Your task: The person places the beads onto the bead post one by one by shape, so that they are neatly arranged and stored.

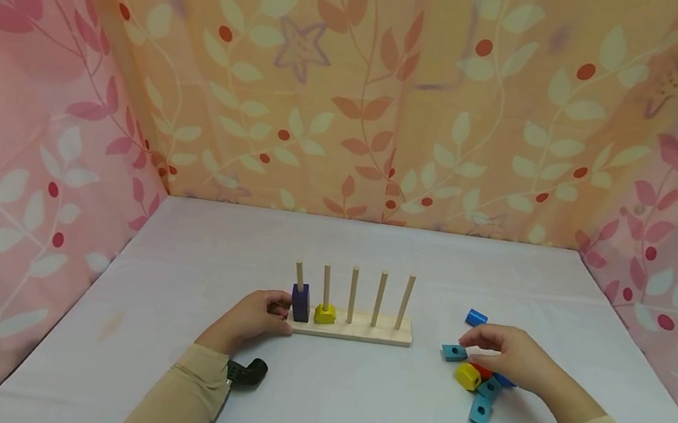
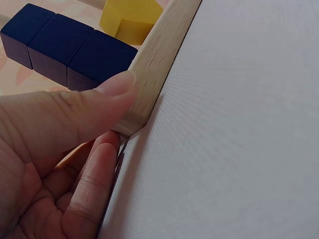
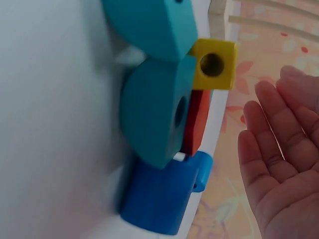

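Note:
A wooden base (image 1: 389, 335) with five upright pegs stands mid-table. Dark blue blocks (image 1: 301, 303) sit on its leftmost peg and a yellow block (image 1: 326, 314) on the second. My left hand (image 1: 281, 312) grips the base's left end; in the left wrist view the thumb (image 2: 117, 89) presses on the base's corner (image 2: 159, 55) beside the dark blue blocks (image 2: 65, 50). My right hand (image 1: 480, 345) hovers open over a pile of loose blocks and holds nothing. In the right wrist view the open palm (image 3: 279, 149) faces a teal block (image 3: 154, 119), a yellow cube (image 3: 213, 63), a red piece (image 3: 197, 122) and a blue block (image 3: 162, 196).
The loose pile holds a teal block (image 1: 454, 352), a yellow one (image 1: 468, 375) and more teal ones (image 1: 480, 411); a blue cylinder (image 1: 477, 318) lies apart behind it. Leaf-patterned cloth walls (image 1: 24, 139) close the white table (image 1: 348, 405) on three sides.

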`<state>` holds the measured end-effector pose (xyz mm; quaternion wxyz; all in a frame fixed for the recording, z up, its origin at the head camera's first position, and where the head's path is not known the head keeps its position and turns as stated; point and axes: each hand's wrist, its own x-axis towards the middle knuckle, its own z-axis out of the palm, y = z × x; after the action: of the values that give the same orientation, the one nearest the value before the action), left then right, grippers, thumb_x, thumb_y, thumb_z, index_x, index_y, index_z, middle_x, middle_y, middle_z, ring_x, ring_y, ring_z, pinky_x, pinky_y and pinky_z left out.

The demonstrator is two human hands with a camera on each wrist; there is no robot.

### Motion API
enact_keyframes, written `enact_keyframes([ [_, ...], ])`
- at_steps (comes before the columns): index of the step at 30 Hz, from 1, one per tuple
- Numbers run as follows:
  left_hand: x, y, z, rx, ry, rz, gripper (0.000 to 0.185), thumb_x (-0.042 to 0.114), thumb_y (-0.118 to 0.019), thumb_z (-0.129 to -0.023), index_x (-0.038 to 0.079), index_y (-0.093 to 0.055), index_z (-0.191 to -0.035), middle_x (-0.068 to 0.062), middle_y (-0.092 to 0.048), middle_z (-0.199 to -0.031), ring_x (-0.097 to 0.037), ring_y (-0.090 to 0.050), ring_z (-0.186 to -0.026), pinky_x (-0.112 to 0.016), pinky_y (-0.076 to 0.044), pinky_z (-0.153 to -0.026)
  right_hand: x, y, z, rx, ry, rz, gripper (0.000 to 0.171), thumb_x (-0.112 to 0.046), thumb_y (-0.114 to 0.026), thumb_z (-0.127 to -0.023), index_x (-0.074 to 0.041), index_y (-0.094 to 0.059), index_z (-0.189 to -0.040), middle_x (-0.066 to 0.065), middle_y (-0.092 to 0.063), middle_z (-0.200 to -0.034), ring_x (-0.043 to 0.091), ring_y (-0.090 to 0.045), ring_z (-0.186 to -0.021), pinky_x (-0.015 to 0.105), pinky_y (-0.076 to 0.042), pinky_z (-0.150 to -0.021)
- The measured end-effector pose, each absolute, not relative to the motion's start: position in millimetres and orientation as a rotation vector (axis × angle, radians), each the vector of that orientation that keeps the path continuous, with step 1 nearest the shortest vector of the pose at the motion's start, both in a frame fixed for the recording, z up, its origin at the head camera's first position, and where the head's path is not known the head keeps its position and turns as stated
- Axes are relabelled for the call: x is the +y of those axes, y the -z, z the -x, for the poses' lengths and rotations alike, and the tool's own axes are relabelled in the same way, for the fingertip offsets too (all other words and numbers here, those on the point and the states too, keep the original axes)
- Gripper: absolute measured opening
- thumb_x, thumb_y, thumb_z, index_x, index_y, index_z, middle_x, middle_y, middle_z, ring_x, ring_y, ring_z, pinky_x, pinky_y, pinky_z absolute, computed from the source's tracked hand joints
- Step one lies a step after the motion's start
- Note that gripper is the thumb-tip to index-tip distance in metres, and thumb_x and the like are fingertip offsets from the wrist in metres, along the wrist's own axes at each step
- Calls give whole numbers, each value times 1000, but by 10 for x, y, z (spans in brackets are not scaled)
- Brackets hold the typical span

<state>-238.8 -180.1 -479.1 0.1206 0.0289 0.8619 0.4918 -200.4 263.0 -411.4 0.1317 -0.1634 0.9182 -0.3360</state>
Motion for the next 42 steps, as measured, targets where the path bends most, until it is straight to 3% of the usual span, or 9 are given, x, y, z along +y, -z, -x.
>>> enact_keyframes([
  [3, -1794, 4792, 2384, 2516, -1440, -79, 54, 14, -83, -64, 15, -62, -113, 0, -62, -96, -16, -54, -90, -36, -41, -84, 2687, 4139, 1982, 2657, 946, 509, 19, -22, -68, -82, -16, -64, -100, 1, -64, -102, 28, -54, -102, 51, -41, -88],
  [13, -1794, 4791, 2397, 2502, -1452, -68, 53, 13, -83, -64, 14, -62, -112, -1, -62, -94, -16, -54, -88, -36, -40, -84, 2788, 4260, 1969, 2596, 923, 592, 24, -23, -70, -80, -19, -64, -102, -1, -61, -106, 30, -49, -106, 61, -32, -91],
  [20, -1796, 4774, 2378, 2506, -1464, -85, 53, 10, -82, -64, 11, -61, -113, -1, -62, -91, -16, -54, -86, -32, -42, -78, 2767, 4320, 1954, 2566, 869, 607, 27, -26, -73, -77, -23, -65, -103, 1, -57, -110, 24, -48, -97, 53, -39, -88],
  [27, -1792, 4767, 2371, 2503, -1465, -83, 52, 11, -82, -64, 13, -62, -112, -1, -62, -92, -16, -54, -87, -31, -43, -78, 2747, 4368, 1970, 2590, 812, 635, 31, -28, -74, -75, -26, -65, -105, -2, -55, -108, 23, -46, -99, 51, -40, -86],
  [35, -1783, 4747, 2361, 2496, -1470, -82, 50, 9, -81, -65, 13, -62, -111, -2, -62, -93, -16, -54, -87, -32, -43, -77, 2724, 4382, 1977, 2628, 746, 647, 29, -34, -75, -73, -28, -63, -98, -6, -54, -104, 21, -46, -96, 48, -42, -86],
  [42, -1795, 4758, 2363, 2512, -1462, -107, 49, 10, -81, -65, 14, -63, -110, -1, -62, -93, -16, -55, -87, -31, -43, -77, 2713, 4362, 1990, 2564, 793, 680, 31, -35, -71, -78, -29, -65, -107, -3, -54, -104, 22, -44, -95, 44, -40, -80],
])
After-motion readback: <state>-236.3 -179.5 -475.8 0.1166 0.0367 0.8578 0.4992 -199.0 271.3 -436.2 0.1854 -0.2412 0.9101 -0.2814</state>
